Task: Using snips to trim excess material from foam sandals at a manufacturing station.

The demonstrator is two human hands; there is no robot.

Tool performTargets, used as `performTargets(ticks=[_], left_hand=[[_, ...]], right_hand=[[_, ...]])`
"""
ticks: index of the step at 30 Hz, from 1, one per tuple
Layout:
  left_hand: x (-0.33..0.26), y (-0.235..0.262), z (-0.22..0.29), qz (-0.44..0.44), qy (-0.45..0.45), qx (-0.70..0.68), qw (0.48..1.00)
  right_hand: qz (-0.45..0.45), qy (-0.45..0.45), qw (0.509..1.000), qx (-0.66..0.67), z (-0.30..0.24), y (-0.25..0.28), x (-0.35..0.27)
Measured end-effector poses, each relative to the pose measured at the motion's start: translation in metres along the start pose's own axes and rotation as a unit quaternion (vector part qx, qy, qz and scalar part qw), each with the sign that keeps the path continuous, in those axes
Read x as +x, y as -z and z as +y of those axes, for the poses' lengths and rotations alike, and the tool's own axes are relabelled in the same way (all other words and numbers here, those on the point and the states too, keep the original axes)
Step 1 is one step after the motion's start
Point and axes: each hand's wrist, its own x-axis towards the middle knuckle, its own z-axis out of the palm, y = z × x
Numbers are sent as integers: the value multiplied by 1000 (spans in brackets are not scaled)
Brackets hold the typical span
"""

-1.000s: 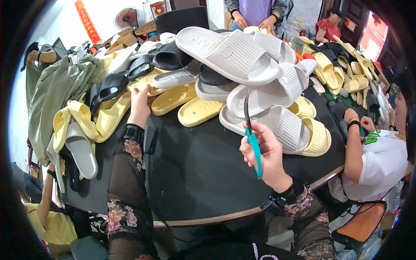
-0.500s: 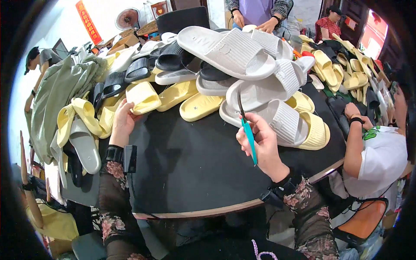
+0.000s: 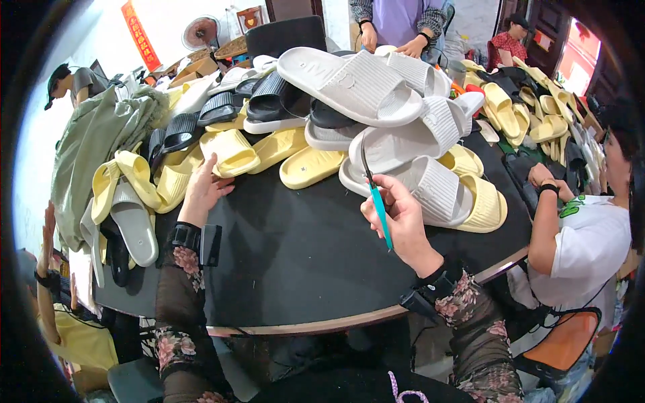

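My left hand (image 3: 202,191) is open, fingers extended, beside a yellow slipper (image 3: 230,153) at the front of the pile. Its fingertips are right by that slipper's edge; whether they touch is unclear. In my right hand (image 3: 404,221) is a pair of curved tweezers (image 3: 380,213) with a teal grip and a dark bent tip pointing up. That tip overlaps a light grey slipper (image 3: 381,149) in view, but contact cannot be made out. Another yellow slipper (image 3: 312,168) lies between my hands. A large grey slipper (image 3: 356,86) tops the heap.
The black table (image 3: 289,269) has a light front edge. Yellow and grey slippers (image 3: 138,225) lie left, near green cloth (image 3: 101,148). A person in white (image 3: 584,235) works at the right; another in a purple apron (image 3: 400,19) stands opposite. More yellow slippers (image 3: 505,111) are piled far right.
My left hand has let go of the yellow slipper, which now rests on the pile, and its fingers have spread. My right hand has shifted slightly left and down with the tweezers.
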Motion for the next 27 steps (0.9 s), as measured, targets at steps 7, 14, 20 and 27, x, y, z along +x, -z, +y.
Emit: performTargets(ticks=[7, 14, 20, 27], left_hand=[[25, 3, -11, -65, -72, -77, 992], [-6, 20, -7, -43, -103, -56, 992], [-60, 42, -6, -6, -110, -88, 990], [-137, 70, -6, -76, -120, -83, 986]], right_hand=[[13, -6, 1000, -12, -3, -4, 3], [49, -16, 999, 10, -4, -5, 2], [44, 7, 999, 8, -7, -7, 1], [22, -34, 999, -16, -10, -5, 1]])
